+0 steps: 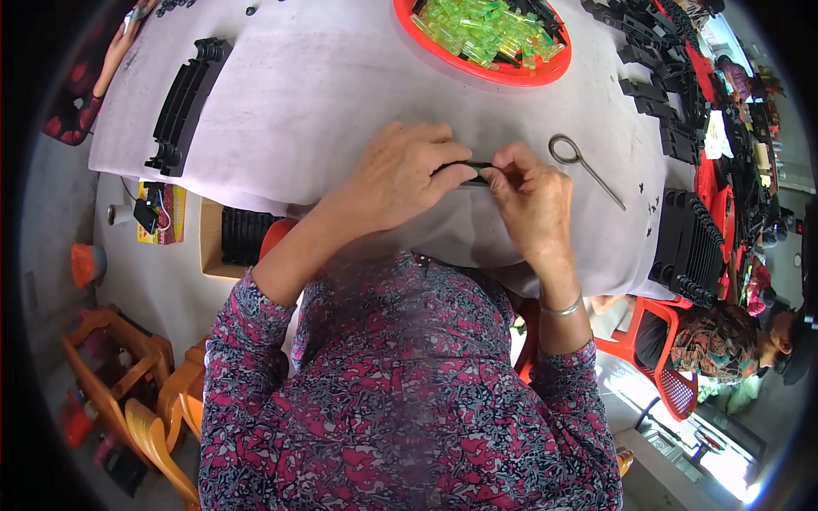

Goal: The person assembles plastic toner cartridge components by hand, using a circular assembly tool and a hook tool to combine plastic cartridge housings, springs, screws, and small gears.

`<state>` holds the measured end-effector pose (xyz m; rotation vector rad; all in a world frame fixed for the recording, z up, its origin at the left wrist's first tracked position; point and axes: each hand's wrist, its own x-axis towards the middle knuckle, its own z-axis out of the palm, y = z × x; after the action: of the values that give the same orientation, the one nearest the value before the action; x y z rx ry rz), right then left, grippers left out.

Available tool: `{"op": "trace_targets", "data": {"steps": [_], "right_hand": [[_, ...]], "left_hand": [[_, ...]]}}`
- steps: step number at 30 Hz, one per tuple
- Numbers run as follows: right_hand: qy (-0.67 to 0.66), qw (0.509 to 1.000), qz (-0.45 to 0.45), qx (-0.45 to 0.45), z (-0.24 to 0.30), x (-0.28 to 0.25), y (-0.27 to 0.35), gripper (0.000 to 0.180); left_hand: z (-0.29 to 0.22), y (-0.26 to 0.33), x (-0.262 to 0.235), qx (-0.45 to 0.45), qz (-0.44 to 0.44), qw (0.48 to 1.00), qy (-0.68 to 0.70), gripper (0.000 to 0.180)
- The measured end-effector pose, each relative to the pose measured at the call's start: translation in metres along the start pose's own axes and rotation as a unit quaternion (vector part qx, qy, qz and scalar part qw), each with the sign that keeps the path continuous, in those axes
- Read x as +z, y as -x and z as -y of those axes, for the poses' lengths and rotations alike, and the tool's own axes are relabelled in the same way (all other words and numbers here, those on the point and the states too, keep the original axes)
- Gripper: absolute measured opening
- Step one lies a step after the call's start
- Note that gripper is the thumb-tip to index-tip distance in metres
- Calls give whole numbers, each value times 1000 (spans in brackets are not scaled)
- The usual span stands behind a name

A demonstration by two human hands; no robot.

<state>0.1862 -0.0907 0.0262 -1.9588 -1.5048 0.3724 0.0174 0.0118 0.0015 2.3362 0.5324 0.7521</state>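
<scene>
Apparently the work is only partway along. At far left, one long black slatted strip [189, 106] lies on the cloth-covered surface [290, 111], well apart from the hands; whether it is finished, I cannot tell. Near the middle, the left hand [405, 175] has its thumb and fingers clamped on one end of a small dark piece [480, 164] just above the surface, and the right hand's [538, 200] fingers pinch its other end; this piece looks not yet done. Beyond them, a red bowl [511, 80] holds many loose green clear pieces [477, 32], so plenty seems left. Farther right, a ring-ended metal rod [601, 181] lies unused, then tiny black bits [654, 208] and, at the right edge, a ribbed black stack [692, 243], perhaps completed work.
</scene>
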Motion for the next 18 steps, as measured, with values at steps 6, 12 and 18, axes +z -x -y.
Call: {"op": "trace_targets", "data": {"steps": [6, 12, 18], "right_hand": [[90, 992, -45, -81, 12, 8, 1, 8], [93, 988, -66, -105, 7, 12, 1, 8], [49, 988, -67, -128, 1, 11, 2, 9]], "left_hand": [[9, -20, 0, -1, 94, 996, 6, 23], [8, -23, -1, -29, 136, 990, 29, 18], [6, -21, -1, -54, 112, 991, 44, 17]]}}
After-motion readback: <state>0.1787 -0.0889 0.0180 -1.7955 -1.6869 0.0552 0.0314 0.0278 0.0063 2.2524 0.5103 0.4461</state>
